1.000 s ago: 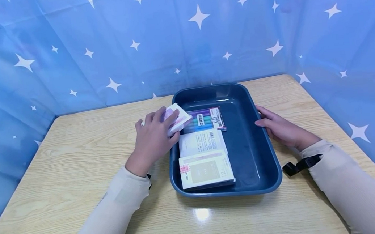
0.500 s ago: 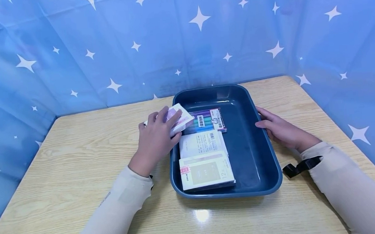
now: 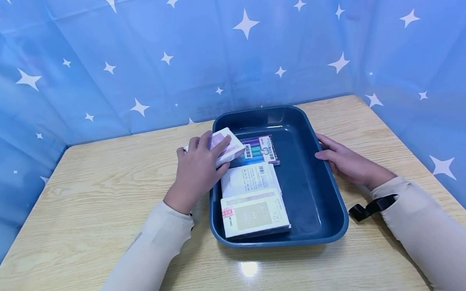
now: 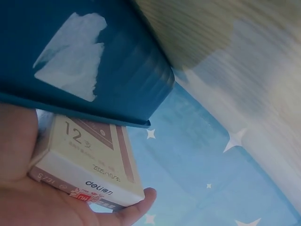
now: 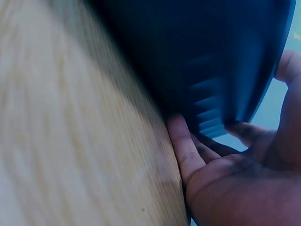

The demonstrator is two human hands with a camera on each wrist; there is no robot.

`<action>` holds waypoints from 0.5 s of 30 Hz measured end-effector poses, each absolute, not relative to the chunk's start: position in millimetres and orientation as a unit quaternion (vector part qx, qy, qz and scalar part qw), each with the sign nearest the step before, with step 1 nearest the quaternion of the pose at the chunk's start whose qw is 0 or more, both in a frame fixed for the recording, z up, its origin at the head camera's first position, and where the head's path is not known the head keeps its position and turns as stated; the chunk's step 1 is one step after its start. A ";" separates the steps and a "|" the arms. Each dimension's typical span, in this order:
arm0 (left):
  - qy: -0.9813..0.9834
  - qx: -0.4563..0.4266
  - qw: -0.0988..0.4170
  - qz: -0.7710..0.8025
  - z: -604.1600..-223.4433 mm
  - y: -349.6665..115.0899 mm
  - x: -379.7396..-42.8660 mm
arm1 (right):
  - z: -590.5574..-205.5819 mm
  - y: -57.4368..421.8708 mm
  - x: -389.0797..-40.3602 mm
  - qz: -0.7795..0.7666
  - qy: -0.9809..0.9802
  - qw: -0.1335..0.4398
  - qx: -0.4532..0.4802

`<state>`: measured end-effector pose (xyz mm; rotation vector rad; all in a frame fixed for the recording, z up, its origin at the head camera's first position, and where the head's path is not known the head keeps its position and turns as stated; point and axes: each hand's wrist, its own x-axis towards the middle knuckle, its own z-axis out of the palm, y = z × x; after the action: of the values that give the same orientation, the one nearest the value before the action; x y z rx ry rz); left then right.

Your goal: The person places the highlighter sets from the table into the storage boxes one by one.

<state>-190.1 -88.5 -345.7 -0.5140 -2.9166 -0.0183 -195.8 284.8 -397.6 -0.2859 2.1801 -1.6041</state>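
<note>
My left hand (image 3: 197, 169) grips a small white cardboard box (image 3: 230, 148) with purple print, its fingers over the top and the thumb on the near side. The box is tilted above the left rim of a dark blue tray (image 3: 335, 219). "deli" and "12" can be read on its face and edge in the left wrist view, where the box (image 4: 91, 160) lies against the palm. At the tray's right side, my right hand (image 3: 345, 159) holds the wall, thumb on the rim and fingers against the outside, as the right wrist view shows.
Inside the tray, a clear pack of coloured pens (image 3: 257, 150) lies at the back left. Nearer are a white printed packet (image 3: 247, 179) and a cream box (image 3: 254, 214) marked 12. The tray stands on a wooden table (image 3: 98, 195) before a blue star-patterned curtain (image 3: 193, 40).
My left hand has shifted slightly to the right with the small box, which now covers more of the pen pack. My right hand keeps its hold on the tray.
</note>
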 end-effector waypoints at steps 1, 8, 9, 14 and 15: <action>-0.981 -0.174 0.091 -0.005 -345.9 -87.2 -191.1 | -397.6 284.8 -195.7 -0.576 0.784 0.209 -0.102; -0.982 -0.170 0.082 -0.004 -346.2 -81.9 -197.7 | -395.8 284.3 -194.6 -0.577 0.783 0.208 -0.104; -0.982 -0.169 0.080 -0.003 -346.1 -81.5 -198.5 | -395.5 284.0 -194.3 -0.577 0.783 0.208 -0.105; -0.982 -0.171 0.073 -0.009 -347.7 -79.7 -202.8 | -396.0 283.8 -194.8 -0.577 0.782 0.209 -0.103; -0.982 -0.172 0.073 -0.011 -348.3 -79.3 -203.6 | -396.2 283.8 -194.9 -0.577 0.783 0.210 -0.103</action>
<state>-203.6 -79.3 -348.3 -0.5165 -2.9498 -0.0334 -194.9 283.8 -396.2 -0.2871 2.1763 -1.6047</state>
